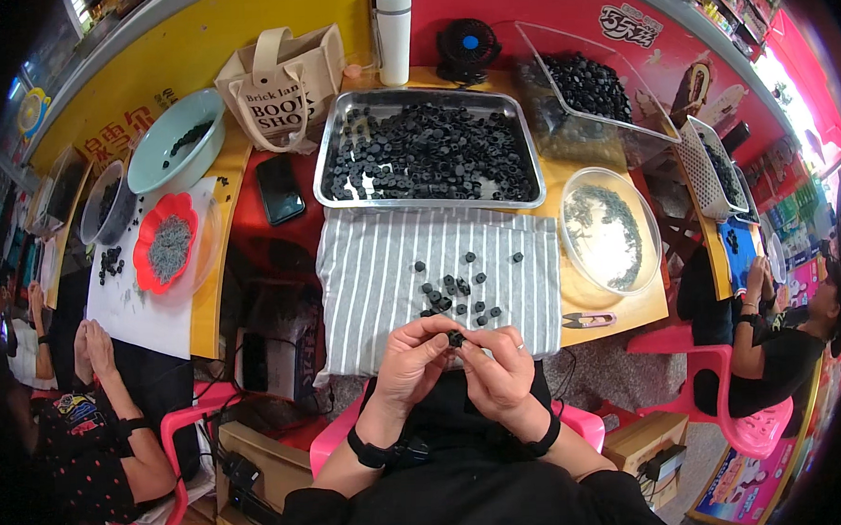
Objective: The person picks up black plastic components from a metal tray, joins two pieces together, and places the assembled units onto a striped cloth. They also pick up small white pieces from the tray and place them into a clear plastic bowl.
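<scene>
A small round black plastic part (455, 338) is pinched between the fingertips of my left hand (411, 364) and my right hand (500, 373), just over the near edge of a grey-and-white striped cloth (370, 293). Both hands are closed on it, and the fingers hide much of its shape. Several similar loose black parts (480, 279) lie scattered on the cloth beyond my fingertips. Behind the cloth, a metal tray (427, 205) holds a spread heap of such parts. To the right, a round transparent tub (659, 252) contains small grey-green pieces. Thread snips (589, 320) rest near the table's front edge.
A transparent bin (654, 132) of black parts, a black fan (468, 49), a white bottle (395, 38) and a tote bag (282, 90) stand at the back. A phone (279, 188) lies left of the tray. Other people sit at tables on both sides.
</scene>
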Available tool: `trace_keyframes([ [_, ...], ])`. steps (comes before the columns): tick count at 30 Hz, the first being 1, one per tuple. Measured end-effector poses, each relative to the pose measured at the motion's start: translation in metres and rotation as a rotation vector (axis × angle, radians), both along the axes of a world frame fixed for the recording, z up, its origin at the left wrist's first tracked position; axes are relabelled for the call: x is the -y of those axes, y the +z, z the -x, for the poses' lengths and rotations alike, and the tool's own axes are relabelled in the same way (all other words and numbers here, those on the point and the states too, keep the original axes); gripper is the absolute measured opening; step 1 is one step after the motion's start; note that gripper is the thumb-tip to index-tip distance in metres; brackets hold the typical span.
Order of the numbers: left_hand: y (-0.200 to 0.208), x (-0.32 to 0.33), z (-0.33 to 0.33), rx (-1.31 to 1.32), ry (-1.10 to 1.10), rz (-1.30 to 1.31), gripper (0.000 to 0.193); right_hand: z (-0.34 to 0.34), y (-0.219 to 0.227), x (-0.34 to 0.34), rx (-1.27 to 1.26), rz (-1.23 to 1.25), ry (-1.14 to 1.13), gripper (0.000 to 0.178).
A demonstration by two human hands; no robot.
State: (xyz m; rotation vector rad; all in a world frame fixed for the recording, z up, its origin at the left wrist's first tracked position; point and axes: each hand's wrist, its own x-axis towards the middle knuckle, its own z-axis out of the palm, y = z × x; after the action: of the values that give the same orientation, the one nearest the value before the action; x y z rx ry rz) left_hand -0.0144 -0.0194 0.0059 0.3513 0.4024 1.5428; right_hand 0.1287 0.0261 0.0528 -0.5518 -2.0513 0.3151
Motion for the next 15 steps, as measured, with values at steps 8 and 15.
trace_keyframes([
  [8, -0.0004, -0.0001, -0.0005, 0.003, 0.000, -0.024, 0.020, 0.0015, 0.0000, 0.0003, -0.080, 0.088, -0.009, 0.026],
  [15, -0.0029, 0.0001, 0.0008, -0.013, 0.005, -0.019, 0.019, 0.0040, 0.0040, 0.0021, -0.098, 0.103, -0.017, 0.023],
])
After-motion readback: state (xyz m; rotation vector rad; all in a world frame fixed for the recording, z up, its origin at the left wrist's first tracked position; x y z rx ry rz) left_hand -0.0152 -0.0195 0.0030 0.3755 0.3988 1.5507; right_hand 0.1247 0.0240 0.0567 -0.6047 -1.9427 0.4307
